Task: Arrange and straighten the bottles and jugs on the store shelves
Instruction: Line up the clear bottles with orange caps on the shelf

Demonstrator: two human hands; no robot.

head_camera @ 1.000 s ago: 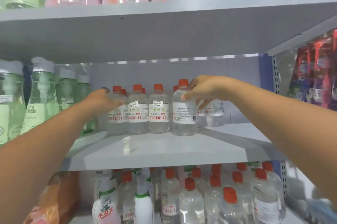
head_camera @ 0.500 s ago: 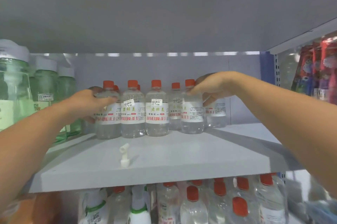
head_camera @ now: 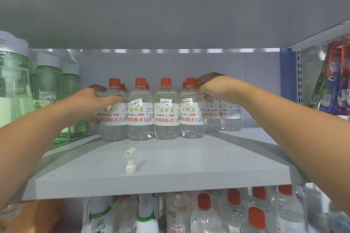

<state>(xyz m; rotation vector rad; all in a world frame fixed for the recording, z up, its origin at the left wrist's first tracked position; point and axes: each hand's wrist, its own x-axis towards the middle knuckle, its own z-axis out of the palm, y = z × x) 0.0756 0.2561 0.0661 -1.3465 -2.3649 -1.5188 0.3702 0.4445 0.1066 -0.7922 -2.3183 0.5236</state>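
Note:
Several clear bottles with orange caps and white labels stand in a front row at the back of the grey middle shelf (head_camera: 170,177), with more behind them. My left hand (head_camera: 94,102) grips the leftmost bottle (head_camera: 113,119) around its shoulder. My right hand (head_camera: 210,85) is curled over the neck and upper part of the rightmost front bottle (head_camera: 191,117). Two middle bottles (head_camera: 140,117) (head_camera: 166,117) stand upright between them, labels facing out. Two further clear bottles (head_camera: 230,117) stand to the right, partly hidden by my right wrist.
A small white pump nozzle (head_camera: 130,160) lies loose on the shelf in front of the row. Green jugs with white caps (head_camera: 47,85) fill the left end. The shelf below holds more orange-capped bottles (head_camera: 233,215). Hanging packets (head_camera: 335,77) are at the right.
The camera has dipped, so the upper shelf's goods are out of view. The rightmost front bottle has been brought into line with the row, and both hands still hold the end bottles.

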